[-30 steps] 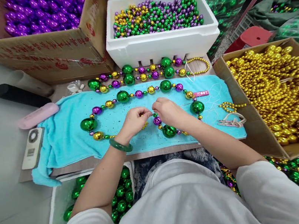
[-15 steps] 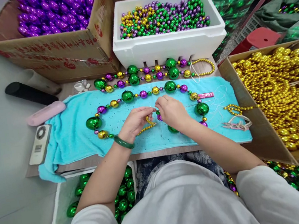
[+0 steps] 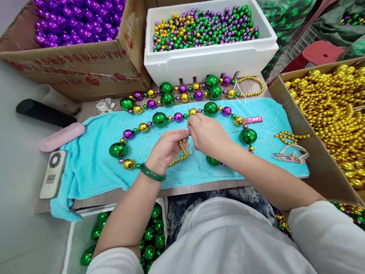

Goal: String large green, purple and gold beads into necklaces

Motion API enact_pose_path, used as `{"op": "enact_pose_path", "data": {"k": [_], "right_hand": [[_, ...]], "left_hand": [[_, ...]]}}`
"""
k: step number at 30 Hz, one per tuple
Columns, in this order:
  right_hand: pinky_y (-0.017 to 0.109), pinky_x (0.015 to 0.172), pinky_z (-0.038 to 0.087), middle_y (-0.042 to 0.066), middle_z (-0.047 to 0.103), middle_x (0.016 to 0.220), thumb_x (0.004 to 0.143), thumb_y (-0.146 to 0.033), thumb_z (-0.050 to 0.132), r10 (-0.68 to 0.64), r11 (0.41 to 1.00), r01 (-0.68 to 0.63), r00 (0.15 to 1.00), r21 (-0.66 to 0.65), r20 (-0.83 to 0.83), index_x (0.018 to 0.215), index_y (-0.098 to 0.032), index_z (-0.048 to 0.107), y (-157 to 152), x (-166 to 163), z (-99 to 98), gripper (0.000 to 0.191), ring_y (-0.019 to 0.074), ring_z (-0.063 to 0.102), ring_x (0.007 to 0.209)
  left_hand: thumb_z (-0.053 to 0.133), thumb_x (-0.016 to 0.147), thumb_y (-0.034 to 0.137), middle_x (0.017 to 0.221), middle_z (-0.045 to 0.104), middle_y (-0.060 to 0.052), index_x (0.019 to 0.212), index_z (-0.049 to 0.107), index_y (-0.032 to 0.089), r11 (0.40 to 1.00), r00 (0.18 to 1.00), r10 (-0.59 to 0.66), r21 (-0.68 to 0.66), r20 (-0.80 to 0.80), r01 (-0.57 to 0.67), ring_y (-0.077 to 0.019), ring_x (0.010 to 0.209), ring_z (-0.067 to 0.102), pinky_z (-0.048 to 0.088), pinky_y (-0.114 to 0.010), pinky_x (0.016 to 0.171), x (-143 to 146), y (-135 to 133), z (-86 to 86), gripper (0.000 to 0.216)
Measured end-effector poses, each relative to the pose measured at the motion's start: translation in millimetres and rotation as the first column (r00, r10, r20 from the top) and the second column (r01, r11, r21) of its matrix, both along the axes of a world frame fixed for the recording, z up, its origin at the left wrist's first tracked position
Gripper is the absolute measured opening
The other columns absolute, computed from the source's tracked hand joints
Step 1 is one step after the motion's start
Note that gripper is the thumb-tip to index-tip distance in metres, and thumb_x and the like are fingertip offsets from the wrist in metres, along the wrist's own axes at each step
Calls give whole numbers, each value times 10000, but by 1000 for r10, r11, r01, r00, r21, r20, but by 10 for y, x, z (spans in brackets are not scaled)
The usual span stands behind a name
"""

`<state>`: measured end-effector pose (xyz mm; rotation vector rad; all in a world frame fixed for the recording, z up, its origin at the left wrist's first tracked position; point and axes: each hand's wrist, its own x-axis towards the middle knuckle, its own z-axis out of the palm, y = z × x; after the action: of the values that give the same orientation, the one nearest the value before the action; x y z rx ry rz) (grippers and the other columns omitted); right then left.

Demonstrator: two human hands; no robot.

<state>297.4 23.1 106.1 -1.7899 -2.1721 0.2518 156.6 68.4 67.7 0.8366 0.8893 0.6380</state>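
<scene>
The left forearm (image 3: pixel 123 212) and right forearm (image 3: pixel 270 176) cross the near edge of the desk (image 3: pixel 207 187) and slant inward. The left hand (image 3: pixel 168 148) turns its palm partly up, one digit straightened towards the right hand (image 3: pixel 208 134), which shows its back, fingers bent inward. The fingertips meet; their exact grip is too small to tell.

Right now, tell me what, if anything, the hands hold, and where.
Cannot be told: the left hand and right hand meet beside small gold beads, hiding whatever they pinch.
</scene>
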Motion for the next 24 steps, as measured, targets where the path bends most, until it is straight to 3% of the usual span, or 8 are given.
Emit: {"op": "enact_pose_path", "data": {"k": [4, 8, 11, 15, 17, 19, 21, 24], "right_hand": [[334, 774, 424, 162, 613, 945, 961, -157, 358, -21, 999, 22, 999, 32, -40, 1011, -96, 607, -192, -93, -148, 261, 244, 580, 880], [321, 776, 437, 145, 643, 959, 960, -177, 401, -7, 999, 1, 992, -48, -124, 1038, -109, 638, -309, -97, -236, 258, 226, 601, 874], [318, 760, 439, 105, 676, 913, 931, -230, 490, -24, 997, 2, 962, -82, -271, 931, -146, 678, -260, 4, -233, 206, 209, 607, 850], [293, 720, 443, 76, 699, 924, 869, -172, 511, -128, 991, 79, 780, -106, -612, 882, -160, 688, -11, 205, -253, 178, 182, 615, 879], [246, 583, 413, 47, 699, 863, 826, -161, 531, -159, 952, -111, 615, -284, -773, 914, -169, 691, 130, 276, -302, 182, 147, 620, 763], [215, 459, 328, 12, 691, 803, 772, -175, 586, -216, 839, -369, 449, -401, -867, 965, -181, 689, 237, 310, -370, 219, 104, 574, 597], [204, 402, 269, -12, 691, 789, 713, -182, 650, -268, 751, -519, 324, -408, -907, 993, -184, 683, 296, 310, -443, 282, 63, 493, 483], [185, 365, 240, -25, 693, 745, 642, -178, 719, -303, 706, -586, 255, -397, -918, 929, -159, 685, 314, 266, -549, 289, 30, 413, 411]], "left_hand": [[754, 629, 237, 626, 572, -5, 630, 664, 136, 999, 1000, 29, 25, -7, -29, -78, 560, 468, 379, -239, 554, -22, 17, 7, 134], [741, 656, 292, 595, 533, 4, 619, 649, 139, 984, 988, -110, 131, -110, 124, -86, 578, 458, 366, -239, 578, -83, 23, 46, 182], [698, 717, 332, 633, 544, 4, 664, 635, 158, 928, 965, -139, 312, -224, 206, -105, 613, 468, 381, -255, 618, -141, 8, 109, 192], [613, 817, 312, 753, 589, -17, 723, 622, 187, 693, 927, -45, 657, -372, 297, -150, 735, 520, 417, -303, 740, -198, -21, 180, 157], [559, 862, 293, 775, 592, -26, 736, 618, 197, 543, 912, 14, 769, -410, 337, -169, 773, 530, 417, -325, 779, -205, -32, 175, 169], [510, 890, 269, 758, 582, -28, 763, 620, 207, 428, 898, 82, 829, -433, 360, -181, 774, 524, 408, -339, 780, -200, -37, 134, 179], [489, 900, 246, 743, 579, -29, 772, 618, 210, 350, 886, 161, 864, -436, 362, -188, 765, 516, 394, -350, 777, -192, -40, 60, 185], [484, 900, 214, 743, 588, -33, 778, 616, 206, 289, 878, 260, 900, -401, 325, -191, 761, 511, 382, -358, 774, -181, -47, -84, 180]]}}
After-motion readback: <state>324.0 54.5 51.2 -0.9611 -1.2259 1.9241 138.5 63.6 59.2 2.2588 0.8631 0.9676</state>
